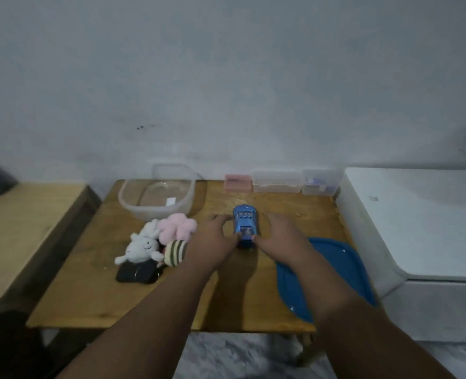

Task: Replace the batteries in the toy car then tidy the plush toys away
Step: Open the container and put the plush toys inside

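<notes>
A blue toy car (245, 225) stands on its wheels on the wooden table (95, 291), nose toward the wall. My left hand (215, 239) lies just left of it and my right hand (281, 236) just right, fingers spread and loosely bent. Both thumbs touch the car's near end; a strip of table shows between my right fingers and the car. To the left is a heap of plush toys: a white one (141, 247), a pink one (177, 228), a striped one (175, 253) and a black one (136, 273).
An empty clear tub (129, 206) stands at the back left, its clear lid (171, 170) leaning on the wall. Small pink (238, 182) and clear boxes (277, 181) line the back edge. A blue lid (335, 258) lies under my right forearm. A white appliance (418, 220) borders the table's right.
</notes>
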